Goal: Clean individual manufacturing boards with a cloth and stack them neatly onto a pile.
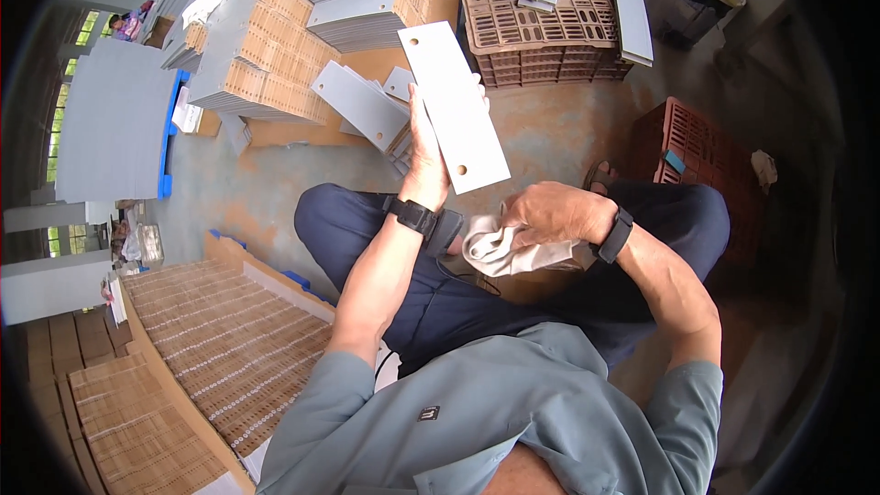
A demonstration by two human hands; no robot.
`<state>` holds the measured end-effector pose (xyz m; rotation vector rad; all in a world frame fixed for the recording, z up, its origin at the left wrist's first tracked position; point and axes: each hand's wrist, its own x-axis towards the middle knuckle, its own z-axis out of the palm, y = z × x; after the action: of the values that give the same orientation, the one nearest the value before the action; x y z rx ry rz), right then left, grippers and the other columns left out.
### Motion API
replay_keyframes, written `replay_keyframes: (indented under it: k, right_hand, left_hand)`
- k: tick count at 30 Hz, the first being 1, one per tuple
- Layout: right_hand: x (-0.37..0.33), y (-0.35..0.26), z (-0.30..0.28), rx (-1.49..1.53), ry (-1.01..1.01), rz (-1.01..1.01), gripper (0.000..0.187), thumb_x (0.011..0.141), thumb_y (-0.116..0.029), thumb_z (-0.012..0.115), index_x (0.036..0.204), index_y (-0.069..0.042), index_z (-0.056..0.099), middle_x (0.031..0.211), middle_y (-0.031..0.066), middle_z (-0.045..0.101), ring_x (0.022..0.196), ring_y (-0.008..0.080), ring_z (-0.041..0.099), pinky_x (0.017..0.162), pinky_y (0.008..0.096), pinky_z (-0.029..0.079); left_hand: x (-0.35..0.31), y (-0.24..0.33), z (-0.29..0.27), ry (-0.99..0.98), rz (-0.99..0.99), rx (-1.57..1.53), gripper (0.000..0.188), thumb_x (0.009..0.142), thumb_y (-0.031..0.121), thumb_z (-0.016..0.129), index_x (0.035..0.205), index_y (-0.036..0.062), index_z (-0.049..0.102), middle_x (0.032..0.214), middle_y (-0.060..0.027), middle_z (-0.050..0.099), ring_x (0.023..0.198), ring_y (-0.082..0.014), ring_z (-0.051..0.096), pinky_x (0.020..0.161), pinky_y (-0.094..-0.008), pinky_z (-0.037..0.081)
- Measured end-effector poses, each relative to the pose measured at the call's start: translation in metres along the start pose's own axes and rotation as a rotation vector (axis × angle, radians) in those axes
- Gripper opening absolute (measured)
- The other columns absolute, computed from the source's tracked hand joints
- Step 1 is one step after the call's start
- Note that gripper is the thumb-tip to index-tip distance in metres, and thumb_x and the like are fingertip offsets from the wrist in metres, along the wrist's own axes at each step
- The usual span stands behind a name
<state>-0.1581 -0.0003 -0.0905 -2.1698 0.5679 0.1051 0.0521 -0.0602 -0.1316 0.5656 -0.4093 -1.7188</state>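
My left hand grips a white rectangular panel, thumb along its left edge and fingertips showing past the right one. The panel is held up at a tilt and has a round hole near each end. Below it and to the right, my right hand is closed around a crumpled off-white cloth, which hangs over my lap. Cloth and panel are apart. Just left of the panel, several similar panels with holes lie in a loose pile; some are hidden behind my left hand.
Tall stacks of grey boards with tan edges stand at the far left. Ahead, an upturned brown plastic crate carries several panels. A red-brown crate is by my right knee. A large tan-edged stack sits at my left side.
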Motion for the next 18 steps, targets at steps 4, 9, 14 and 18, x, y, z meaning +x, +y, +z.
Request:
replay_keyframes:
  k: [4, 9, 14, 18]
  right_hand:
    - [-0.017, 0.040, 0.015, 0.245, -0.025, 0.219, 0.055, 0.090, -0.048, 0.073, 0.118, -0.001, 0.068, 0.102, 0.0145, 0.071, 0.095, 0.0298, 0.069, 0.081, 0.0394, 0.055]
    - [0.010, 0.039, 0.042, 1.199, 0.486, 0.277, 0.056, 0.095, -0.045, 0.071, 0.123, 0.002, 0.061, 0.101, 0.0084, 0.069, 0.087, 0.0138, 0.065, 0.078, 0.0284, 0.054]
    - [0.069, 0.107, 0.076, 1.531, 0.735, 0.386, 0.038, 0.096, -0.034, 0.073, 0.107, 0.000, 0.061, 0.091, 0.0074, 0.070, 0.075, 0.0145, 0.066, 0.069, 0.0294, 0.055]
    - [0.097, 0.143, 0.056, 1.510, 0.718, 0.433, 0.035, 0.095, -0.031, 0.074, 0.106, 0.001, 0.062, 0.095, 0.0102, 0.071, 0.080, 0.0158, 0.067, 0.070, 0.0313, 0.055]
  left_hand:
    - [0.001, -0.022, -0.007, 0.119, -0.018, -0.064, 0.078, 0.102, 0.063, 0.039, 0.141, -0.0040, 0.044, 0.126, -0.0199, 0.061, 0.110, -0.0292, 0.062, 0.102, -0.0439, 0.050]
    - [0.014, -0.037, -0.045, 0.319, -0.037, 0.099, 0.064, 0.103, 0.052, 0.051, 0.140, 0.0002, 0.046, 0.128, -0.0173, 0.061, 0.114, -0.0276, 0.061, 0.105, -0.0426, 0.048]
    - [0.038, -0.054, -0.072, 0.430, -0.059, 0.193, 0.057, 0.100, 0.043, 0.062, 0.138, 0.0022, 0.050, 0.134, -0.0138, 0.058, 0.123, -0.0242, 0.056, 0.107, -0.0416, 0.045]
    - [0.023, -0.061, -0.089, 0.547, -0.273, 0.227, 0.057, 0.102, 0.048, 0.057, 0.138, 0.0036, 0.051, 0.136, -0.0179, 0.058, 0.124, -0.0275, 0.057, 0.103, -0.0433, 0.048]
